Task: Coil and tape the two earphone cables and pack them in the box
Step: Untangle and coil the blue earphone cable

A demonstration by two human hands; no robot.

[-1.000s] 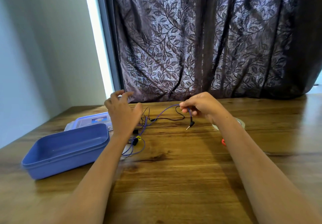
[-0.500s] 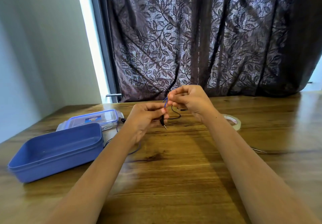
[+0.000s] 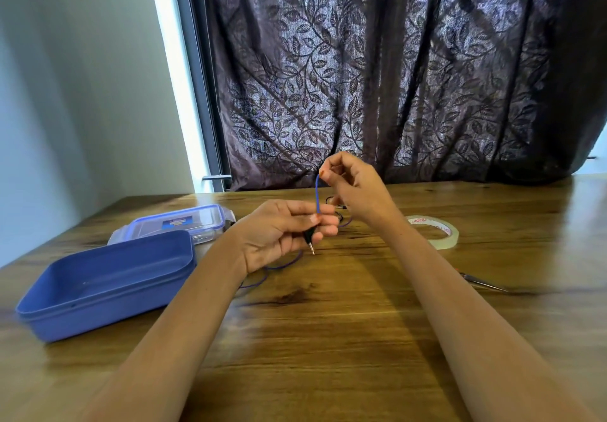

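Right hand [image 3: 358, 191] has raised the purple cable [image 3: 317, 198]; box [image 3: 115, 306] lies open.

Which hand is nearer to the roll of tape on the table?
Right. The right hand, pinching the purple cable, is raised just left of the tape roll; the left hand is farther left, toward the box.

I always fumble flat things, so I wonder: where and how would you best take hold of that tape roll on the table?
The tape roll lies flat on the table, its open centre facing up. So probably come from above and pinch its thin wall: one finger inside the hole, thumb outside. The right hand is nearer.
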